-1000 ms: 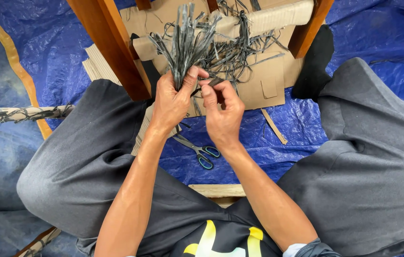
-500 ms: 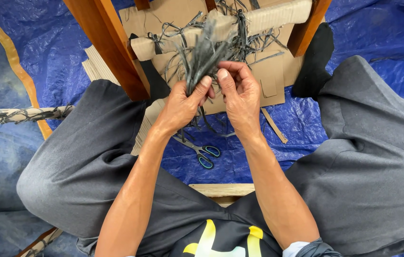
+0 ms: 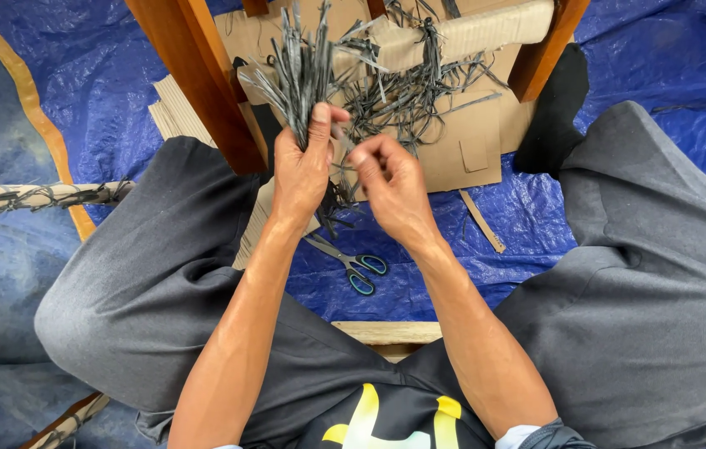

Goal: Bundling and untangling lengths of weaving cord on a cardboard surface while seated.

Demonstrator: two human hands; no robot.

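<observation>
My left hand grips a thick bundle of grey strips that fans upward in front of a wooden frame leg. My right hand is beside it, fingers pinched on a thin grey strip close to the bundle's base. More loose grey strips hang tangled from a cardboard-wrapped bar just beyond both hands. A pair of blue-handled scissors lies on the blue tarp below my hands, between my knees.
Flat cardboard pieces lie under the frame. A second wooden leg stands at right beside a black-socked foot. A pole wrapped with grey strips lies at left. A wooden board sits by my lap.
My left hand has lifted the bundle higher and upright. My right hand has come down off the bundle and now pinches a single strip to the bundle's right.
</observation>
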